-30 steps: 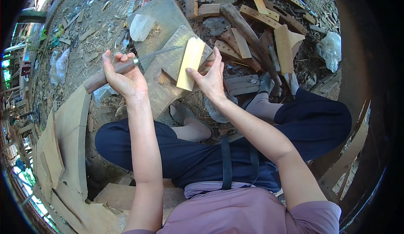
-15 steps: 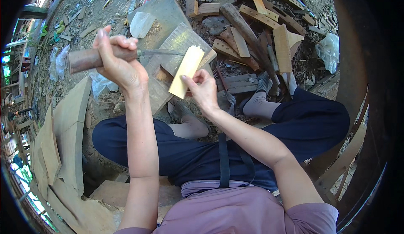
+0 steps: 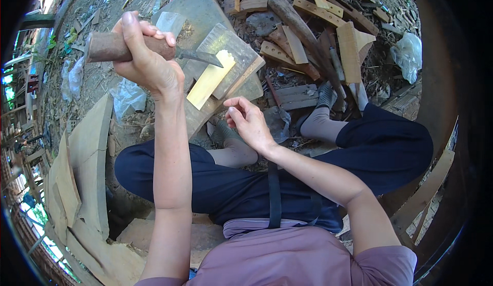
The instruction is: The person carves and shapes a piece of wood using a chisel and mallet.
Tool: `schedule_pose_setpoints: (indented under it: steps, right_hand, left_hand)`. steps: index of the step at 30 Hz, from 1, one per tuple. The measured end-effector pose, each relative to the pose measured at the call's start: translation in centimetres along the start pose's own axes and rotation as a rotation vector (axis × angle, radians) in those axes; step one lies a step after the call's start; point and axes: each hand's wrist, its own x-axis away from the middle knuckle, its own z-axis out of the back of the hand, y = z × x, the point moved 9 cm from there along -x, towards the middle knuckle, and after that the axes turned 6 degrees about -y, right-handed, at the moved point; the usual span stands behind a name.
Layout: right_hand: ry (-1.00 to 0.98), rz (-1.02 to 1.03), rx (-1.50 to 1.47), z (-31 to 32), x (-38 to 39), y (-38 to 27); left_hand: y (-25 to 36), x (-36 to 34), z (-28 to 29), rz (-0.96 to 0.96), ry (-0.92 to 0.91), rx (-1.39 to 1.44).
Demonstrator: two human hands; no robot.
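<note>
My left hand (image 3: 149, 54) is closed around the thick, round wooden handle (image 3: 110, 47) of a knife. Its dark pointed blade (image 3: 199, 56) reaches to the right, over the far end of a pale yellow wood piece (image 3: 210, 80); whether it touches is hard to tell. This flat strip lies tilted on a grey wooden block (image 3: 233, 62), its far end rough and notched. My right hand (image 3: 251, 125) hovers nearer to me, just right of the strip's near end, fingers loosely bent and apart, holding nothing.
A larger grey board (image 3: 197, 8) lies under the block on littered ground. To the right are scrap wood, a rough branch (image 3: 298, 29) and drilled wooden bars (image 3: 318, 12). Plastic bags (image 3: 407, 57) lie about. Curved boards (image 3: 90, 157) stand at my left, beside my crossed legs.
My right hand has let go of the yellow wood piece and drawn back toward me. The strip now rests on the block, shifted left. My left hand has turned the blade, showing its broad side.
</note>
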Motion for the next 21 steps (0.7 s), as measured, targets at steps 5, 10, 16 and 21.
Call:
schedule_pose_setpoints:
  steps: [5,10,16,21]
  right_hand:
    - [-0.057,-0.034,0.125,0.6,0.1,0.0]
    - [-0.034,-0.008,0.164,2.2,-0.8,0.3]
    - [0.000,-0.032,0.168,3.1,-1.3,0.3]
    - [-0.044,-0.024,0.208,2.5,-1.0,0.1]
  left_hand:
    - [-0.2,0.0,-0.6,-0.027,0.007,-0.020]
    - [-1.0,-0.1,-0.6,-0.001,0.039,0.026]
    - [-1.8,-0.2,0.1,0.018,0.056,0.002]
    - [-1.9,0.0,0.4,0.027,0.087,-0.039]
